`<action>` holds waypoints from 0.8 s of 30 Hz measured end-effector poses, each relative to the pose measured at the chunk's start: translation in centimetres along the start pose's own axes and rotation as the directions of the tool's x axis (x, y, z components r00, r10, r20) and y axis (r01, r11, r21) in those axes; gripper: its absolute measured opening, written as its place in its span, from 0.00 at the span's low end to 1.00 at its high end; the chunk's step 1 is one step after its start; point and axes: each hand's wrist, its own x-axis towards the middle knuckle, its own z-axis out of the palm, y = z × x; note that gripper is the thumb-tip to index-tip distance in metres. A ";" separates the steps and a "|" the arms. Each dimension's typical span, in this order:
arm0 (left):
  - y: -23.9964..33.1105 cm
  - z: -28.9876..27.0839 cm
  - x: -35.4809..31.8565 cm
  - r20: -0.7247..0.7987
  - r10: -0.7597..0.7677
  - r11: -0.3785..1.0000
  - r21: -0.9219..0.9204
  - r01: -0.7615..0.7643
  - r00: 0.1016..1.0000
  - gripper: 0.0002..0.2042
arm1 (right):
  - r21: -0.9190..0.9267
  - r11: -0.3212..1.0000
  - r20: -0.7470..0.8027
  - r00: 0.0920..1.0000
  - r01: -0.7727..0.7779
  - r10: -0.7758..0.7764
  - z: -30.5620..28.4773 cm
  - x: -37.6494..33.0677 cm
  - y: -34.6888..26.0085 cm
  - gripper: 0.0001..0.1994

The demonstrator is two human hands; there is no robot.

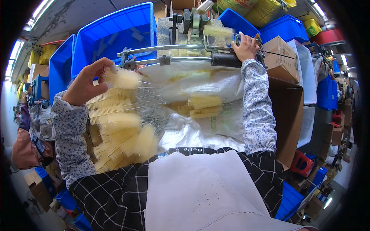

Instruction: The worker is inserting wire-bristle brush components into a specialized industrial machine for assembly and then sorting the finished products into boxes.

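Note:
My left hand (89, 81) is closed, thumb and fingers around the bristles of a cream, twisted-wire brush (125, 79) on top of a pile. More such brushes (119, 127) lie below it, their wire stems and looped ends pointing right. At the upper right, my right hand (246, 47) curls over the end of a metal carriage (227, 49) on a bench machine. Next to those fingers, another cream brush (218, 31) lies across the machine, near its spindle (195, 21). What the right fingertips press on is partly hidden. Several brushes (202, 104) rest on white plastic sheeting (227, 133).
Two chrome rails (169, 48) cross in front of the machine. Blue bins (115, 36) stand at the back left and blue crates (284, 29) at the back right. Cardboard boxes (283, 57) flank my right arm. Another person's sleeve (25, 115) shows at the far left.

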 end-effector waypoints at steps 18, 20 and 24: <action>0.0 -0.7 1.1 0.076 0.089 0.994 0.051 -0.093 0.993 0.20 | 0.261 0.965 0.004 1.000 0.002 -0.003 0.7 -1.2 -11.7 0.16; -0.2 -0.4 1.2 0.065 0.093 0.995 0.012 -0.094 0.994 0.21 | 0.192 0.981 0.010 1.000 0.018 -0.020 0.4 -1.4 -13.6 0.16; 0.4 -0.5 1.6 0.111 -0.021 0.999 0.031 0.018 0.994 0.20 | 0.243 0.970 -0.019 1.000 0.027 -0.023 0.4 -1.4 -12.0 0.16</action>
